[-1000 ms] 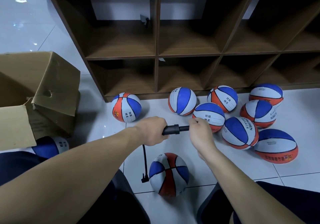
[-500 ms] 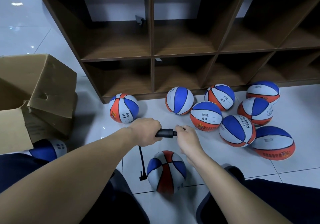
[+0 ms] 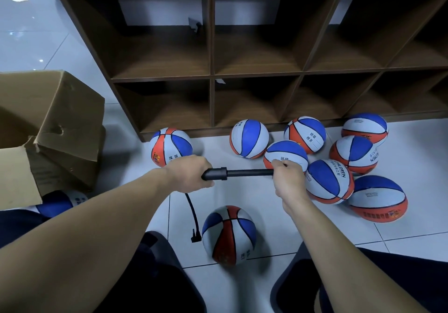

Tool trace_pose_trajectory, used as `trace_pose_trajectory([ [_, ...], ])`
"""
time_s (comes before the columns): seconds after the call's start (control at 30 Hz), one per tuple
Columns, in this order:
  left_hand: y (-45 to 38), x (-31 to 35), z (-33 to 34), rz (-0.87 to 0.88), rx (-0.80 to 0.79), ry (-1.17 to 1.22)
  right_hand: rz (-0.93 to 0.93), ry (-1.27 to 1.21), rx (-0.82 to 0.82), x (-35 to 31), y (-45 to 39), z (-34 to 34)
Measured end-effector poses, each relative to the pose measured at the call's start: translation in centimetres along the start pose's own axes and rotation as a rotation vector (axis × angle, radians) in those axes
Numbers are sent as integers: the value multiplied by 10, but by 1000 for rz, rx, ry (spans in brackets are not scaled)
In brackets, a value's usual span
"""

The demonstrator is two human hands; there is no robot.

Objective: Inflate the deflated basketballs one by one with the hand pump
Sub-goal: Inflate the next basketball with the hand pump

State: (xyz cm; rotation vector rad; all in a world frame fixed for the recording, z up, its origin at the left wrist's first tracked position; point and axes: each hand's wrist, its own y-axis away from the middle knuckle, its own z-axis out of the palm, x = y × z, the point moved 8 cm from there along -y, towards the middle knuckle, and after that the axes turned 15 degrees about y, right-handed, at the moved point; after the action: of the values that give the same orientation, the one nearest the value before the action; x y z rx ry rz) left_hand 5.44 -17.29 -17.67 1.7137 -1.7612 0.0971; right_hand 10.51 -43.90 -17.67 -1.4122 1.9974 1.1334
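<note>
Basketballs on glossy white floor tiles before a brown cubby shelf.
Counted: seven in a cluster at right, one alone by the shelf corner, one near the knees joined to the black hose, one half hidden under the cardboard box. One hand pump, held level: left hand wrapped round the barrel, right hand clenched on the handle, rod drawn out.
</note>
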Motion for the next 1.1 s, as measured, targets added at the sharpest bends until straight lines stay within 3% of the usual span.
trace_pose_trajectory([
  [0.2,0,25,15,31,23,-39,-61,74,53,-6,21,14],
  [0.53,-4,48,23,93,89,-104,-142,158,-81,-16,44,51],
  [0.77,-6,36,24,117,43,-160,-105,133,-160,-9,44,64],
  [1.1,-5,35,15,101,53,-113,-187,97,-121,-21,38,40],
])
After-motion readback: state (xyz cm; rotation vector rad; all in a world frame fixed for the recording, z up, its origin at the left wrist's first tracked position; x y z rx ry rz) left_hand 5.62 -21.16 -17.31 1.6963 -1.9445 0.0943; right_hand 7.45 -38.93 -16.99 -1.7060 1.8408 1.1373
